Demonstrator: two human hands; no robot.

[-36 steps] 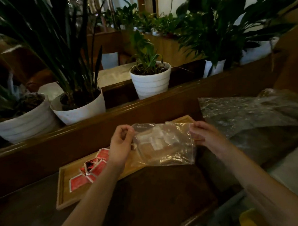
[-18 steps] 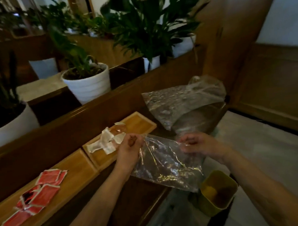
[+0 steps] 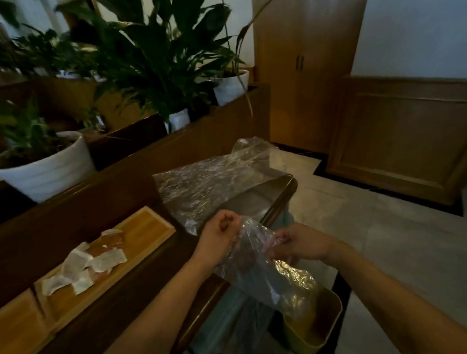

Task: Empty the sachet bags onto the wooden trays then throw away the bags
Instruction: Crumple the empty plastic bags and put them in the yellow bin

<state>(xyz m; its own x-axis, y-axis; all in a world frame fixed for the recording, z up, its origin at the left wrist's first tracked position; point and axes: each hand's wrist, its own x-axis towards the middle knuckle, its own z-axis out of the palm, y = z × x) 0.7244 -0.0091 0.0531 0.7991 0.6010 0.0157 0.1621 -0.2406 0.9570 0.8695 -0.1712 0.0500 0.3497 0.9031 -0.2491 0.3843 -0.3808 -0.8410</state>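
Both hands grip a clear, crumpled plastic bag (image 3: 268, 271) that hangs empty past the counter's right end. My left hand (image 3: 220, 241) pinches its top edge; my right hand (image 3: 299, 243) holds it from the other side. The bag's lower end droops over a yellow bin (image 3: 318, 333) on the floor. White sachets (image 3: 89, 263) lie heaped on a wooden tray (image 3: 146, 228) on the dark counter. A second wooden tray (image 3: 14, 328) sits at the lower left.
Another clear plastic bag (image 3: 208, 183) lies on the counter's far right end. White plant pots (image 3: 47, 169) stand on the ledge behind the counter. Wooden cabinets and panelling line the wall to the right, above a pale tiled floor.
The sachets went from the bag onto the tray. Both hands then carried the empty bag right, off the counter and over the yellow bin. The view swung right.
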